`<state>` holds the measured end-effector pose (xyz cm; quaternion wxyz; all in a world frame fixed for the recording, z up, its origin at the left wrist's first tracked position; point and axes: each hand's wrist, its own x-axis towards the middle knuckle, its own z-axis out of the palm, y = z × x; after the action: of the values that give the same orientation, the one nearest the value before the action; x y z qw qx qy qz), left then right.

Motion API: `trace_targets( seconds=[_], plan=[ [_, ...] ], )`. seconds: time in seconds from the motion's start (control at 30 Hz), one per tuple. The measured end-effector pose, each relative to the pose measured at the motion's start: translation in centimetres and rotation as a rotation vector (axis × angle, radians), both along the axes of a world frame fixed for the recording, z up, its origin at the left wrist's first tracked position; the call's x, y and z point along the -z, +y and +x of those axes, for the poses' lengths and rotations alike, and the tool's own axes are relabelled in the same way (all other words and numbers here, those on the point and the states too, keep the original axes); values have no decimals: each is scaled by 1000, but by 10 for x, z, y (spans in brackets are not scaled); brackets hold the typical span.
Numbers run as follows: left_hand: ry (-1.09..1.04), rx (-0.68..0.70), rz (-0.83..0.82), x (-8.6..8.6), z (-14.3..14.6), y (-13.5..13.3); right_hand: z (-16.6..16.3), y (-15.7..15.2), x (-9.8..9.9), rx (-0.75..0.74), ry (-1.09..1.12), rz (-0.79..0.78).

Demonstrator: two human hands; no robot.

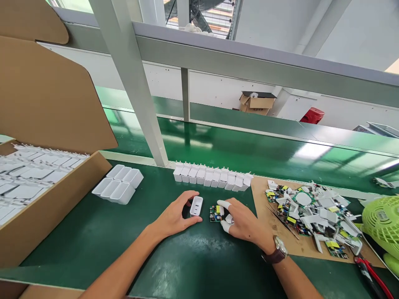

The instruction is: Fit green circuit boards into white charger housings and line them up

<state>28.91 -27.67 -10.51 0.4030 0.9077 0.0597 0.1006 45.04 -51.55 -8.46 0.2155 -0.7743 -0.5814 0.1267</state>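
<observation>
Left hand (178, 216): fingers around white case (196, 206), mid-desk (174, 268). Right hand (242, 221): white covers (225, 204) on fingertips, grasping circuit board (215, 214), just right of case. Step, apparently: pairing board with case. Next move likely calls for lining both up squarely.

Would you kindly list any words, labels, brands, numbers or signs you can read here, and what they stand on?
No text is readable.
Far cardboard box: dark print, too small.
Green fan: label at its centre, too blurred.
Wristwatch: dial too small to read.
White casing at the left hand: no lettering visible.
</observation>
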Motion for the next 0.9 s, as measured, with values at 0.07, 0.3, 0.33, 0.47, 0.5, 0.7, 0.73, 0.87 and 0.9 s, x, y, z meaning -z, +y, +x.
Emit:
trace_targets(
  seconds=[0.07, 0.3, 0.33, 0.47, 0.5, 0.7, 0.73, 0.87, 0.9],
  plan=[
    [25, 6, -25, -2, -1, 0, 1, 3, 2, 19, 140, 155],
    [-17, 133, -61, -3, -1, -4, -6, 1, 18, 127, 352, 475],
    [-27, 118, -66, -1, 0, -5, -6, 0, 21, 151, 353, 494],
    [-11, -8, 0, 2, 4, -8, -5, -2, 25, 225, 326, 520],
    [-3, -19, 12, 2, 4, -8, -5, -2, 23, 233, 313, 524],
    [17, 136, -50, -8, -2, -5, -1, 0, -1, 206, 214, 537],
    [48, 169, -71, -10, -2, -5, -1, 1, -4, 201, 207, 539],
    [188, 271, -101, -14, -2, -9, -2, 5, -4, 193, 210, 557],
    [192, 253, -87, -13, -2, -10, -3, 6, -1, 201, 209, 574]
  ],
)
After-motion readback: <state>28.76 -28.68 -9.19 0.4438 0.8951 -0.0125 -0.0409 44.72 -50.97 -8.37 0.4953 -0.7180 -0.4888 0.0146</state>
